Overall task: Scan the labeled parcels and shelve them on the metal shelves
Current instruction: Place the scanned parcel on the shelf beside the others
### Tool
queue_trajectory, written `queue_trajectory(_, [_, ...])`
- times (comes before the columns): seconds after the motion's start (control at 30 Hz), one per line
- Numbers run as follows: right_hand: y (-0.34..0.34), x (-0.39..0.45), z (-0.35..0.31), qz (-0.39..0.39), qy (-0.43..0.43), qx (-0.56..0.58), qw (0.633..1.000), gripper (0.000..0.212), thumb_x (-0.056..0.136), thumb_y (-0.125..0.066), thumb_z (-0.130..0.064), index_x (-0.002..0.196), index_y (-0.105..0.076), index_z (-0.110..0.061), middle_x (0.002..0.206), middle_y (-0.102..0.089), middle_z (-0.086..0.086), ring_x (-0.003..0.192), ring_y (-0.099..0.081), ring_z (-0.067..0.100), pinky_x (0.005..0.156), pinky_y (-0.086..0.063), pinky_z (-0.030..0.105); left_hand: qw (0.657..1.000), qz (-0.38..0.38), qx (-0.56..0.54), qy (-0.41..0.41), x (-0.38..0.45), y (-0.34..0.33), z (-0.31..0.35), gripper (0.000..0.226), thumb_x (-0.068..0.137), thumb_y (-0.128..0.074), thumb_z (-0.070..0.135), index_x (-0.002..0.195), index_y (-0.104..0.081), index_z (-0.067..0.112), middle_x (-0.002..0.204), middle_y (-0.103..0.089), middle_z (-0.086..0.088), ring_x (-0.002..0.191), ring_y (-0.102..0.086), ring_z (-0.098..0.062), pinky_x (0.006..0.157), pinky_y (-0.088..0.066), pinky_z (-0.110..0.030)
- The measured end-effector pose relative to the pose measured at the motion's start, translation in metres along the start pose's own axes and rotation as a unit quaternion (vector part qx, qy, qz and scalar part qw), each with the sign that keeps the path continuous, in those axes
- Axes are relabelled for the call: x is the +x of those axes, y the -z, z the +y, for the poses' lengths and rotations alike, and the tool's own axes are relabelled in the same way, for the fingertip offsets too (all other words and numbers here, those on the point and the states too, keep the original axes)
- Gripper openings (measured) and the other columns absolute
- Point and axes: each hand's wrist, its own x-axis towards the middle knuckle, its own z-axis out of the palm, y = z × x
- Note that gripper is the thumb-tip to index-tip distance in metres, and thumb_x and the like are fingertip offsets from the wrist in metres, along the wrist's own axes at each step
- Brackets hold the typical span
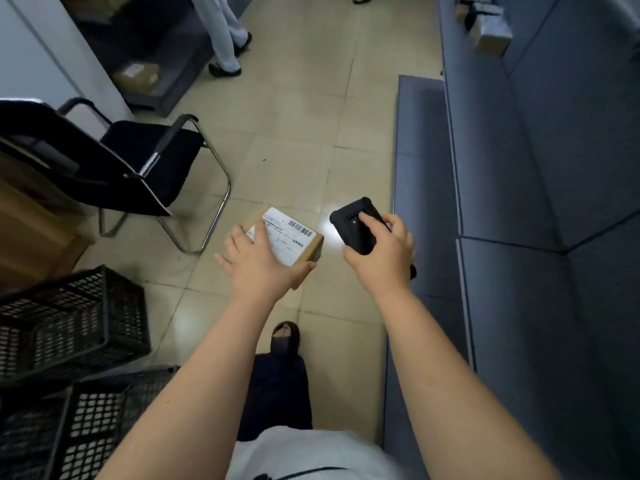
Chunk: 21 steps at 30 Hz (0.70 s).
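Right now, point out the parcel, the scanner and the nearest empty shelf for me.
parcel [294, 242], head view: on its white shipping label.
scanner [351, 216], head view: on its black back, above the thumb.
metal shelf [420, 161], head view: on the bare grey lower board at right.

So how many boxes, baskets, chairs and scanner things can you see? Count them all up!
Cardboard boxes: 3 (parcel held by the left hand, box on the low far shelf, box on the right shelf)
Black plastic baskets: 2 (upper basket, lower basket)
Chairs: 1 (black chair)
Scanners: 1 (scanner, in the right hand)
Total: 7
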Motion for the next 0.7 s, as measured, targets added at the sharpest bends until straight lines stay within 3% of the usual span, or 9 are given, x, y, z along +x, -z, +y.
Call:
queue_trajectory(0.3, [-0.057, 0.264, -0.058, 0.012, -0.040, -0.012, 0.999, 0.060, 0.076, -0.073, -0.032, 0.133, -0.057, -0.036, 0.148, -0.040, -0.007, 0.126, -0.035, 0.025, 0.109, -0.026, 0.039, 0.996, -0.047, 0.009, -0.069, 0.280, -0.005, 0.101, 0.124, 0.056, -0.077, 0.075, 0.153, -0.017, 0.024, 0.158, -0.014, -0.018, 0.149, -0.004, -0.032, 0.120, -0.001, -0.061])
queue_trajectory(0.5, [-0.058, 0.403, -0.055, 0.048, -0.071, -0.018, 0.996, 0.058, 0.076, -0.075, -0.031, 0.131, -0.058, -0.040, 0.149, -0.038, -0.008, 0.127, -0.033, 0.023, 0.100, -0.016, 0.026, 0.986, -0.092, -0.009, -0.136, 0.410, -0.024, 0.196, 0.128, 0.056, -0.078, 0.074, 0.156, -0.014, 0.027, 0.161, -0.009, -0.017, 0.150, -0.002, -0.032, 0.118, 0.005, -0.061])
queue_trajectory(0.7, [-0.042, 0.587, -0.034, 0.095, -0.088, -0.008, 0.992, 0.058, 0.076, -0.074, -0.028, 0.131, -0.059, -0.037, 0.151, -0.036, -0.006, 0.132, -0.031, 0.024, 0.110, -0.020, 0.038, 0.979, -0.085, -0.001, -0.186, 0.555, -0.048, 0.316, 0.131, 0.055, -0.078, 0.076, 0.157, -0.011, 0.027, 0.162, -0.006, -0.016, 0.151, 0.001, -0.033, 0.118, 0.004, -0.062])
